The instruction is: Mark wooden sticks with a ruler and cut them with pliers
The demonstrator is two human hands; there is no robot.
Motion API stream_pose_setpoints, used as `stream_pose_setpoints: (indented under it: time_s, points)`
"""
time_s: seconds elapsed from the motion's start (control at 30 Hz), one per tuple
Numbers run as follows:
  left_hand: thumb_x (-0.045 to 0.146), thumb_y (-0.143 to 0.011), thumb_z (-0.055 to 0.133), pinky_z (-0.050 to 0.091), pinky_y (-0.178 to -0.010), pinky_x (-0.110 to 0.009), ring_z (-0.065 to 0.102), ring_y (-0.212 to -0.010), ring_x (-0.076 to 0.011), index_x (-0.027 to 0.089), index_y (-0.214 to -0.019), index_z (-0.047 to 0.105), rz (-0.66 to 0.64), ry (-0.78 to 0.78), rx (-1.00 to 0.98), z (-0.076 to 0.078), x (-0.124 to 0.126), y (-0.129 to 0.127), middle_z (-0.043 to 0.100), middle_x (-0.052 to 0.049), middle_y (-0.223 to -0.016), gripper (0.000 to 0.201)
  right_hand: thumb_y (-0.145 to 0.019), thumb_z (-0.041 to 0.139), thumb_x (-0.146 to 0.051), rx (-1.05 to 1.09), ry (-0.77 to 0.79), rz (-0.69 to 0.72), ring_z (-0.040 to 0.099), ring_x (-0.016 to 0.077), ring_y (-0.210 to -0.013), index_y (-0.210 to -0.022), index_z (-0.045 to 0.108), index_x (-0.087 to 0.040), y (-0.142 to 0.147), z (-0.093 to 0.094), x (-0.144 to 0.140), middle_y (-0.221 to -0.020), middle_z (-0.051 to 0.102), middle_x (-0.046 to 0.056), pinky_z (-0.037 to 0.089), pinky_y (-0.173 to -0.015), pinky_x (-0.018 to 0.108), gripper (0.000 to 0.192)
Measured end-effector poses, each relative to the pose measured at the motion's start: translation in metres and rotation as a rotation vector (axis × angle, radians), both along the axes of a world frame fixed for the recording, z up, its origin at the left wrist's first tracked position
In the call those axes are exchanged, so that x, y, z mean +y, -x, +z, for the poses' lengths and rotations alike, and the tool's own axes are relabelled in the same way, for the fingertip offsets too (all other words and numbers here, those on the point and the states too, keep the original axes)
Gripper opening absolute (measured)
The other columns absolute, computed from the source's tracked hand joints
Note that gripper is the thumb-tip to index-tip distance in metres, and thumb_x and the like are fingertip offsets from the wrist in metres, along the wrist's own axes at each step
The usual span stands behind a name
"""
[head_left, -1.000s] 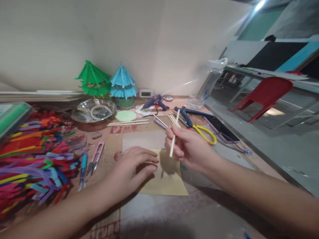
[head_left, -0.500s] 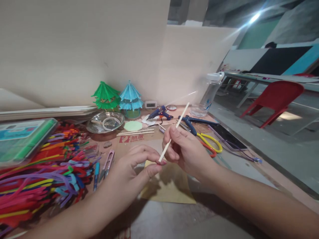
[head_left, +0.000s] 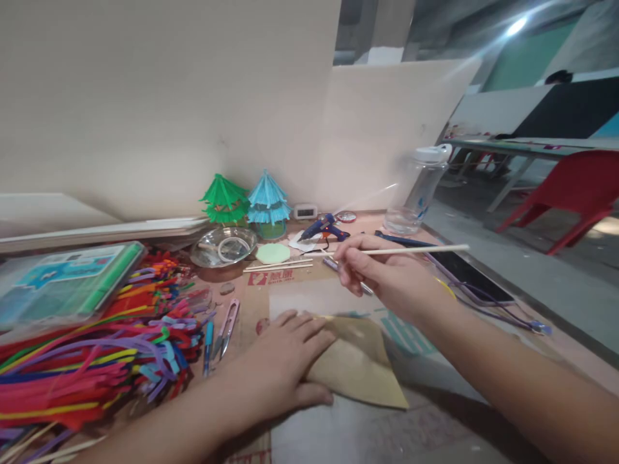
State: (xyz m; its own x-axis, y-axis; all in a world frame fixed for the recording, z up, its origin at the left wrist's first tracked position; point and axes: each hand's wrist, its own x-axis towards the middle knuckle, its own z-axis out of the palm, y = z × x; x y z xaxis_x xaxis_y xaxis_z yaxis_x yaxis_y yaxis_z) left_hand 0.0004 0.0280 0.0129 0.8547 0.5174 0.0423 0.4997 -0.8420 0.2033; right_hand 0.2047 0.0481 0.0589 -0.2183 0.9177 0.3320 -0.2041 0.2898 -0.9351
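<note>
My right hand point(head_left: 387, 277) grips a thin wooden stick point(head_left: 416, 250) that lies nearly level, its long end pointing right. My left hand point(head_left: 285, 357) rests flat, fingers spread, on a tan sheet of paper point(head_left: 360, 370) lying on the cardboard-covered table. The stick is above and behind the sheet, apart from it. Two more sticks point(head_left: 278, 265) lie on the cardboard point(head_left: 290, 293) further back.
A heap of coloured pipe cleaners point(head_left: 91, 348) and a green plastic case point(head_left: 62, 283) fill the left. Thread snips point(head_left: 227, 325), a metal dish point(head_left: 223, 245), green and blue paper pagodas point(head_left: 246, 200), a glue gun point(head_left: 324, 227), a water bottle point(head_left: 418, 190) and a phone point(head_left: 467, 274) surround the work area.
My right hand swung the stick from steeply tilted to nearly level and moved back. My left hand dropped from the stick's tip onto the sheet and flattened. The view tilted upward.
</note>
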Motion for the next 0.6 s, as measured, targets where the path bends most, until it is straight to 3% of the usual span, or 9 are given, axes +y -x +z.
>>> stream_pose_setpoints:
  time_s: [0.1,0.2,0.3,0.37,0.47,0.6]
  points:
    - [0.028,-0.086,0.059,0.043,-0.104,-0.046,0.062,-0.111,-0.0246,0.019,-0.129,0.052,0.006,-0.119,-0.045,0.004,0.002,-0.003,0.067,-0.009,-0.124,0.044,-0.082,0.06,-0.06,0.032,-0.004,0.063,0.06,0.0158,-0.064,-0.089,0.068,-0.019,-0.011,0.012,0.001,-0.079,0.069,0.006,0.048,-0.059,0.031,0.042]
    - [0.013,-0.087,0.048,0.045,-0.1,-0.045,0.064,-0.102,-0.024,0.017,-0.123,0.057,0.121,-0.333,-0.071,0.027,0.014,0.007,0.071,-0.01,-0.113,0.037,-0.086,0.056,-0.054,0.07,0.005,0.036,0.061,0.0171,-0.065,-0.089,0.065,-0.021,-0.022,0.021,0.0,-0.071,0.068,0.003,0.048,-0.062,0.031,0.034]
    - [0.016,-0.089,0.045,0.037,-0.105,-0.051,0.059,-0.111,-0.029,0.014,-0.124,0.056,0.309,-0.586,-0.057,0.058,0.039,0.031,0.066,-0.015,-0.121,0.036,-0.08,0.07,-0.042,0.076,0.007,-0.022,0.05,0.0108,-0.048,-0.078,0.057,-0.023,-0.028,0.018,0.002,-0.052,0.057,-0.005,0.037,-0.048,0.022,0.023]
    - [0.027,-0.091,0.045,0.033,-0.107,-0.053,0.052,-0.121,-0.034,0.014,-0.127,0.054,0.456,-0.696,-0.008,0.072,0.06,0.05,0.062,-0.018,-0.126,0.039,-0.075,0.076,-0.045,0.05,0.034,0.081,0.05,0.0095,-0.047,-0.074,0.055,-0.021,-0.027,0.01,0.005,-0.052,0.057,-0.005,0.036,-0.046,0.021,0.032]
    - [0.03,-0.09,0.046,0.029,-0.108,-0.057,0.044,-0.13,-0.0381,0.015,-0.128,0.052,0.639,-0.617,0.074,0.072,0.092,0.075,0.057,-0.02,-0.133,0.042,-0.075,0.071,-0.057,0.035,0.066,0.329,0.057,0.0121,-0.054,-0.077,0.059,-0.017,-0.022,-0.002,0.009,-0.062,0.062,0.001,0.043,-0.051,0.025,0.042]
    - [0.032,-0.078,0.061,0.037,-0.099,-0.063,0.052,-0.121,-0.046,0.008,-0.125,0.055,0.679,-0.502,0.091,0.059,0.11,0.086,0.057,-0.027,-0.132,0.054,-0.081,0.067,-0.055,0.048,0.085,0.468,0.061,0.0121,-0.063,-0.085,0.063,-0.014,-0.016,-0.015,0.012,-0.073,0.067,0.004,0.047,-0.058,0.025,0.041]
